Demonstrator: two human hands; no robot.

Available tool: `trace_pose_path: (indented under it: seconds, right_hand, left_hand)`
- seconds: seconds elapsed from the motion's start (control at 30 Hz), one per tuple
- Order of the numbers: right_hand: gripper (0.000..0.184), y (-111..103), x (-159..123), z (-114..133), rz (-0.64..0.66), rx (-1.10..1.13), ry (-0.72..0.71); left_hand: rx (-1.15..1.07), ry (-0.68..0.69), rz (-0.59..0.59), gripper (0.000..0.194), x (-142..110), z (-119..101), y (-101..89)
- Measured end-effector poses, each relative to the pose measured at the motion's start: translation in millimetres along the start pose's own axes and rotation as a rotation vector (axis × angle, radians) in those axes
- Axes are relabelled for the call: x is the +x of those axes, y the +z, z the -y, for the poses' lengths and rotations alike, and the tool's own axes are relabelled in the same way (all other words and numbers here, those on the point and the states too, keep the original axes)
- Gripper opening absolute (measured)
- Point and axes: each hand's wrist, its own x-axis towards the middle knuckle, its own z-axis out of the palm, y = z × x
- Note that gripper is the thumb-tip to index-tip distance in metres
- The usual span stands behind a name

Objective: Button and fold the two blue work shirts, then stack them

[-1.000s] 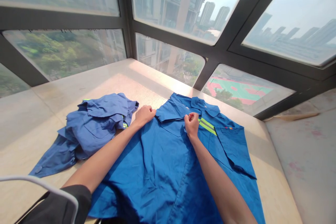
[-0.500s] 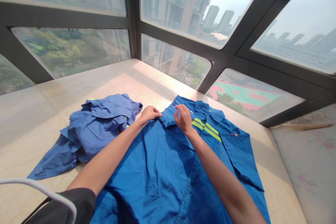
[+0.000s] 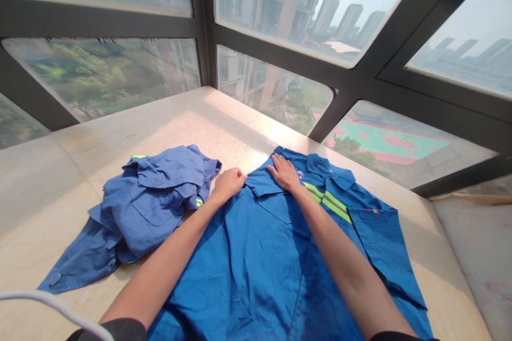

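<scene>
A blue work jacket [image 3: 260, 256] with yellow-and-grey reflective strips lies spread over the light stone surface, its collar toward the window. At the jacket's left edge, near the shoulder, my left hand [image 3: 230, 183] is closed in a pinch on the cloth. My right hand [image 3: 285, 172] rests flat on the chest, fingers stretched out, beside a white embroidered mark. The sleeve on the right is folded in over the front. Left of my left hand, a second, paler blue garment [image 3: 156, 197] lies in a crumpled heap.
The stone sill [image 3: 132, 128] runs back to a corner of dark window frames [image 3: 206, 26]. A white cable [image 3: 56, 305] curves across the lower left. At the right stands a pale wall panel [image 3: 476, 245] with faint pink marks.
My right hand has gone from raised, curled fingers to lying flat on the jacket's chest. The cloth there looks smoother. My left hand stays at the left edge. The view has shifted slightly.
</scene>
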Motion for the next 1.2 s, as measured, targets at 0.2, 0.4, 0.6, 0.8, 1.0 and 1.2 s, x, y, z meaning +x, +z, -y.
trace_pose_path:
  seconds: [0.2,0.4,0.6,0.8,1.0,1.2]
  right_hand:
    - [0.068,0,6,-4,0.002,-0.04,0.015]
    - [0.067,0,12,-11,0.015,-0.039,0.02]
    - [0.069,-2,14,-12,0.018,-0.043,0.029]
    - [0.068,-4,14,-10,0.023,-0.048,0.035]
    - [0.069,-6,15,-10,0.019,-0.041,0.035]
    - [0.048,-11,7,-9,-0.158,0.008,0.015]
  left_hand:
    - [0.099,-0.013,0.043,0.032,-7,-6,1.9]
    - [0.289,0.047,-0.003,0.038,-13,-11,5.9]
    - [0.418,0.358,-0.194,0.045,-21,-19,15.6]
    - [0.358,0.793,-0.041,0.055,-31,-5,37.0]
    - [0.298,0.752,-0.051,0.067,-40,9,38.7]
    - [0.343,0.73,-0.056,0.068,-41,7,41.5]
